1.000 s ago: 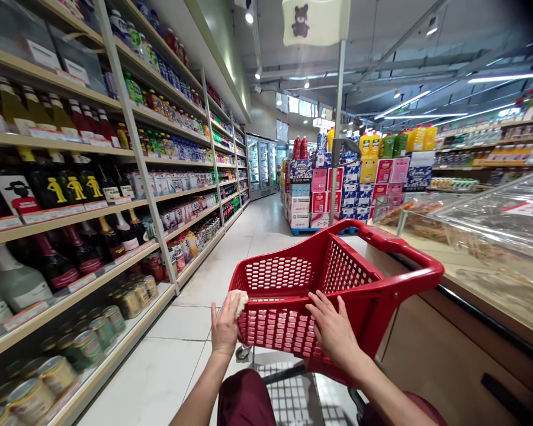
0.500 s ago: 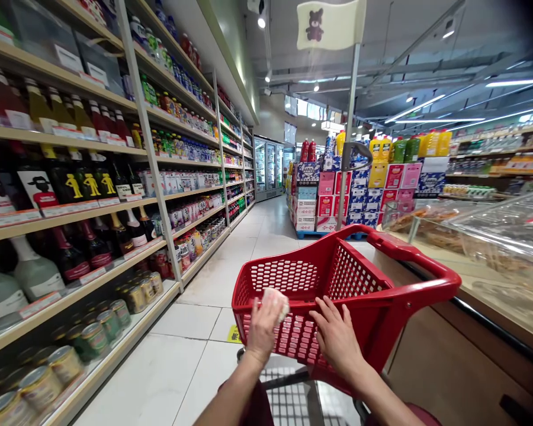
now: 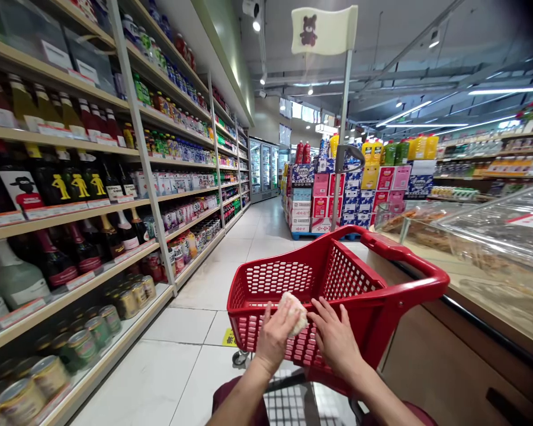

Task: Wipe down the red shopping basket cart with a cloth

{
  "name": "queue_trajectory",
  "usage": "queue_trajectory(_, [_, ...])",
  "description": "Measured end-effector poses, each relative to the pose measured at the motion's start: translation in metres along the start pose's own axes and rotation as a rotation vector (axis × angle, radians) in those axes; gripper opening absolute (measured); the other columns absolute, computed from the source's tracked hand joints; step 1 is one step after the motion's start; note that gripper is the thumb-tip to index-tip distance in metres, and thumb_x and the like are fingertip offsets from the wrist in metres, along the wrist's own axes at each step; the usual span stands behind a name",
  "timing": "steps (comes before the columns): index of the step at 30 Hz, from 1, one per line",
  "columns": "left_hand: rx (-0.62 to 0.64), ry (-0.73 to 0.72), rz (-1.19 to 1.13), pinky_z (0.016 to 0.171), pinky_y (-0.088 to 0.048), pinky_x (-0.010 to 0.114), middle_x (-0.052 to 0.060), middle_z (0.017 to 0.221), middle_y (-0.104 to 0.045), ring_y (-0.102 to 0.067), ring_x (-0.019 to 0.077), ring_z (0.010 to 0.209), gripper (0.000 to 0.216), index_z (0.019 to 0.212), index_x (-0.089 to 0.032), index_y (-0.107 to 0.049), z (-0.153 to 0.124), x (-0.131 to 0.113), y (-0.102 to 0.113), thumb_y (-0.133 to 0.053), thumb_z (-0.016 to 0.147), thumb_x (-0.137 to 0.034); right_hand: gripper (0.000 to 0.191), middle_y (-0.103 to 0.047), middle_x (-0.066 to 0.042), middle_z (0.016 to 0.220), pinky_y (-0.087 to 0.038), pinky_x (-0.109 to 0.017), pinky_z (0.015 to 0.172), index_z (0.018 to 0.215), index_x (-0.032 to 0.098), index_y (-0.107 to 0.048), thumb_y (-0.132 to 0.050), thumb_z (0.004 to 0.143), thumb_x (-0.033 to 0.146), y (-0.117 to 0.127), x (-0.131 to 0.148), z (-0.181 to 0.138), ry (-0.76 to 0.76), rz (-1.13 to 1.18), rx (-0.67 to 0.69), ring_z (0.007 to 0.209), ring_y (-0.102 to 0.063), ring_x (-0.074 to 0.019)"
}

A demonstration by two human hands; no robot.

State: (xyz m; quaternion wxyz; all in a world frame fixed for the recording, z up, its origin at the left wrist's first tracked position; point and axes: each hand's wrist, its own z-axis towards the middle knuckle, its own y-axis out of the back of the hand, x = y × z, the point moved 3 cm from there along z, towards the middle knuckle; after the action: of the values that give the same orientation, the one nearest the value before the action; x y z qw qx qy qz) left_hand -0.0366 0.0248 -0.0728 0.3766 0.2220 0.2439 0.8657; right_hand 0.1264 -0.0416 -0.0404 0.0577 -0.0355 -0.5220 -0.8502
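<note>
A red plastic shopping cart (image 3: 350, 319) with a perforated basket stands right in front of me. My left hand (image 3: 275, 331) is closed on a crumpled cream-white cloth (image 3: 297, 313) and presses it against the near rim of the basket. On the same rim, a little to the right, my right hand (image 3: 335, 331) rests with its fingers apart and nothing in them. The cart's handle (image 3: 426, 275) lies off to the right, clear of both hands. Under the basket, part of the frame and a small wheel (image 3: 240, 358) show.
Shelves (image 3: 146, 171) of bottles and cans line the left side. At the right is a counter (image 3: 484, 248) with clear covers over food. Stacked drink cartons (image 3: 346, 195) stand ahead, near a pole with a bear flag (image 3: 324, 29). A yellow floor sticker (image 3: 229, 337) lies beside the cart.
My left hand has slid the cloth to the right along the rim, closer to my right hand. My right hand has stayed at about the same place on the rim.
</note>
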Motion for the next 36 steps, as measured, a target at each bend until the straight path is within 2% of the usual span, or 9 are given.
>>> queue_trajectory(5, [-0.047, 0.251, 0.160, 0.108, -0.016, 0.043, 0.008, 0.121, -0.054, -0.050, 0.0160, 0.112, 0.043, 0.127, -0.019, -0.038, -0.024, 0.043, 0.013, -0.032, 0.085, -0.012, 0.044, -0.044, -0.006, 0.131, -0.015, -0.049, 0.103, 0.111, 0.020, -0.056, -0.037, 0.074, 0.008, -0.004, -0.001, -0.004, 0.006, -0.004, -0.083, 0.126, -0.032, -0.0219])
queue_trajectory(10, [-0.019, 0.097, 0.073, 0.108, -0.015, 0.040, 0.004, 0.123, -0.054, -0.046, 0.0132, 0.116, 0.042, 0.123, -0.024, -0.044, -0.014, 0.016, 0.005, -0.034, 0.085, -0.010, 0.046, -0.047, -0.009, 0.129, -0.019, -0.049, 0.102, 0.115, 0.016, -0.054, -0.036, 0.073, 0.007, -0.010, 0.000, -0.004, -0.001, -0.036, -0.133, 0.124, -0.034, -0.0237])
queue_trajectory(16, [-0.051, 0.279, 0.146, 0.107, -0.018, 0.047, 0.011, 0.120, -0.055, -0.052, 0.0201, 0.110, 0.041, 0.124, -0.017, -0.044, -0.021, 0.038, 0.022, -0.030, 0.086, -0.012, 0.046, -0.047, -0.008, 0.129, -0.018, -0.049, 0.103, 0.116, 0.016, -0.052, -0.036, 0.074, 0.008, -0.011, -0.004, -0.006, 0.015, -0.024, -0.144, 0.125, -0.033, -0.0229])
queue_trajectory(20, [-0.057, 0.153, 0.084, 0.109, -0.015, 0.042, 0.004, 0.119, -0.057, -0.049, 0.0141, 0.113, 0.042, 0.123, -0.023, -0.044, -0.011, 0.016, 0.010, -0.028, 0.086, -0.009, 0.046, -0.049, -0.009, 0.127, -0.021, -0.049, 0.102, 0.113, 0.014, -0.055, -0.036, 0.071, 0.006, -0.014, 0.001, -0.005, 0.000, -0.001, -0.178, 0.123, -0.036, -0.0240])
queue_trajectory(23, [-0.056, 0.091, 0.037, 0.109, -0.009, 0.041, 0.007, 0.124, -0.053, -0.044, 0.0137, 0.118, 0.040, 0.125, -0.019, -0.041, 0.002, -0.010, -0.002, -0.033, 0.086, -0.013, 0.051, -0.048, -0.010, 0.128, -0.023, -0.048, 0.101, 0.118, 0.012, -0.051, -0.034, 0.071, 0.004, -0.013, 0.006, -0.004, 0.084, 0.017, -0.242, 0.124, -0.035, -0.0227])
queue_trajectory(27, [0.039, 0.101, 0.036, 0.108, -0.010, 0.043, 0.012, 0.127, -0.048, -0.038, 0.0151, 0.122, 0.052, 0.132, -0.010, -0.028, 0.003, -0.013, -0.005, -0.032, 0.080, -0.006, 0.049, -0.041, -0.010, 0.133, -0.027, -0.042, 0.101, 0.125, 0.014, -0.043, -0.035, 0.077, 0.010, -0.013, 0.027, 0.005, 0.275, 0.095, -0.222, 0.126, -0.031, -0.0196])
queue_trajectory(32, [0.195, 0.251, 0.157, 0.104, -0.014, 0.053, 0.015, 0.133, -0.040, -0.033, 0.0262, 0.125, 0.061, 0.130, -0.008, -0.033, -0.011, 0.017, -0.005, -0.041, 0.069, -0.010, 0.038, -0.045, -0.009, 0.130, -0.024, -0.047, 0.101, 0.119, 0.023, -0.049, -0.046, 0.082, 0.032, -0.029, 0.067, 0.040, 0.181, 0.074, -0.125, 0.121, -0.038, -0.0249])
queue_trajectory(34, [0.242, 0.288, 0.184, 0.104, -0.016, 0.053, 0.014, 0.134, -0.039, -0.033, 0.0263, 0.125, 0.060, 0.128, -0.009, -0.036, -0.013, 0.026, -0.004, -0.041, 0.069, -0.011, 0.032, -0.049, -0.008, 0.127, -0.024, -0.046, 0.101, 0.114, 0.026, -0.053, -0.045, 0.084, 0.030, -0.035, 0.073, 0.052, 0.169, 0.033, -0.118, 0.118, -0.040, -0.0235])
queue_trajectory(36, [0.271, 0.298, 0.197, 0.104, -0.015, 0.052, 0.012, 0.134, -0.040, -0.034, 0.0250, 0.124, 0.059, 0.128, -0.012, -0.038, -0.011, 0.031, -0.003, -0.039, 0.068, -0.010, 0.030, -0.050, -0.004, 0.126, -0.025, -0.042, 0.101, 0.112, 0.028, -0.054, -0.043, 0.085, 0.024, -0.034, 0.063, 0.054, 0.241, 0.012, -0.137, 0.118, -0.041, -0.0200])
